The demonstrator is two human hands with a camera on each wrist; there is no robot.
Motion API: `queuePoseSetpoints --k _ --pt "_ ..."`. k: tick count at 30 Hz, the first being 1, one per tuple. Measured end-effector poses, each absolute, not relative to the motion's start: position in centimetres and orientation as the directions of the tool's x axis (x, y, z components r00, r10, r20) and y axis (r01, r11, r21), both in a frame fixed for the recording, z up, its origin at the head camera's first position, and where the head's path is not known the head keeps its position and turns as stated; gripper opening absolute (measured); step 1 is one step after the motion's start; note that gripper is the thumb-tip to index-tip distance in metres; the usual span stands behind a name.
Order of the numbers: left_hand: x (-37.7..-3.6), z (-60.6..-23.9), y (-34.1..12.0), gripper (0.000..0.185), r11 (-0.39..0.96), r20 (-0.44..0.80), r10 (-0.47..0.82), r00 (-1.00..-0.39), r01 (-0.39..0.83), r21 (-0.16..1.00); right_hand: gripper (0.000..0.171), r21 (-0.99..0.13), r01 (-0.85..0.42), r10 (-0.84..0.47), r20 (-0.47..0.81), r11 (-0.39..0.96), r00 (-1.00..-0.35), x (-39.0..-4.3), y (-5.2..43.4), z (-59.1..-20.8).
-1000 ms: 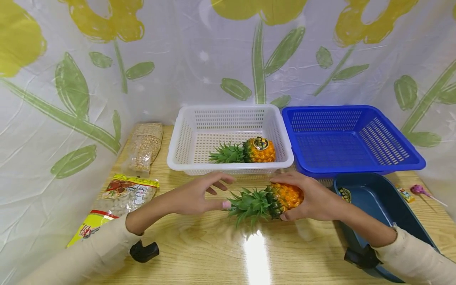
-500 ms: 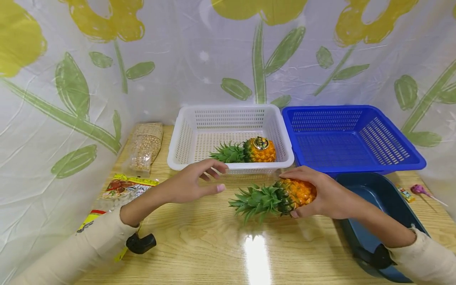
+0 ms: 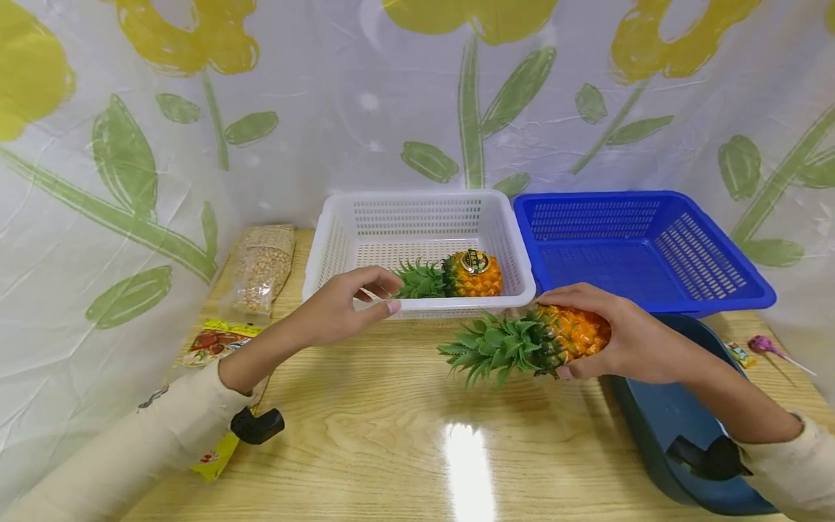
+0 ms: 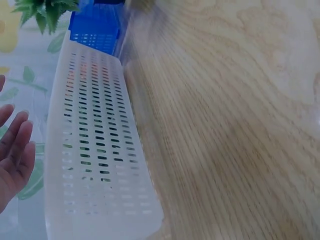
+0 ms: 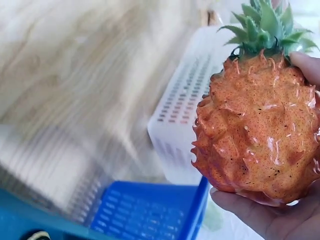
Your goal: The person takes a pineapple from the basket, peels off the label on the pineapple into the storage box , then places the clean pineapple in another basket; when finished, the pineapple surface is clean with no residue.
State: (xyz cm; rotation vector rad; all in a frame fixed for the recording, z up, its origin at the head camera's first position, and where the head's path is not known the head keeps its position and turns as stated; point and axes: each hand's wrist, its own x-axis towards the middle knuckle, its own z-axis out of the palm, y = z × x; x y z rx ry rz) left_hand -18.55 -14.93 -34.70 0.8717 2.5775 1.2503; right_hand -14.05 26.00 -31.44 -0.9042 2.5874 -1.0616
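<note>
My right hand (image 3: 626,337) grips an orange toy-like pineapple (image 3: 577,335) by its body, held above the table in front of the baskets, its green leaves pointing left. The right wrist view shows the pineapple (image 5: 260,130) large and glossy, with thumb and fingers around it. A second pineapple (image 3: 479,279) lies in the white basket (image 3: 417,305), a round label on its side. Near that basket's front left rim, my left hand (image 3: 346,304) hovers with relaxed fingers, holding nothing. In the left wrist view the fingers (image 4: 17,145) appear beside the basket wall.
A blue basket (image 3: 750,290) stands right of the white one. In front of it sits a dark teal tub (image 3: 642,428), partly under my right arm. A candy (image 3: 740,355) and a lollipop (image 3: 762,345) lie far right. Bagged beans (image 3: 264,268) and a yellow food packet (image 3: 218,457) are left.
My right hand has carried the pineapple right and upward, toward the blue basket. The left hand has moved away from its leaves, leftward and toward the white basket.
</note>
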Motion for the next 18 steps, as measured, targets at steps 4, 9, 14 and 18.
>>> queuePoseSetpoints --k 4,9,14,18 --pt "-19.2 -35.1 -14.8 0.033 0.502 0.107 0.55 -0.828 0.43 0.75 0.08 -0.669 -0.476 -0.607 0.045 0.571 -0.793 -14.4 26.7 -30.7" --pt "-19.9 -35.7 -14.7 0.035 0.54 0.081 0.541 -0.837 0.421 0.729 0.08 -0.642 -0.509 -0.62 0.067 0.573 -0.782 -15.1 27.5 -30.0" --pt "-20.6 -36.3 -14.8 0.037 0.572 0.047 0.55 -0.834 0.417 0.706 0.081 -0.636 -0.522 -0.626 0.077 0.569 -0.776 -15.6 28.0 -29.2" --pt "-20.7 -36.4 -14.7 0.033 0.588 0.011 0.556 -0.831 0.403 0.701 0.082 -0.632 -0.509 -0.606 0.077 0.585 -0.792 -16.1 28.6 -28.7"
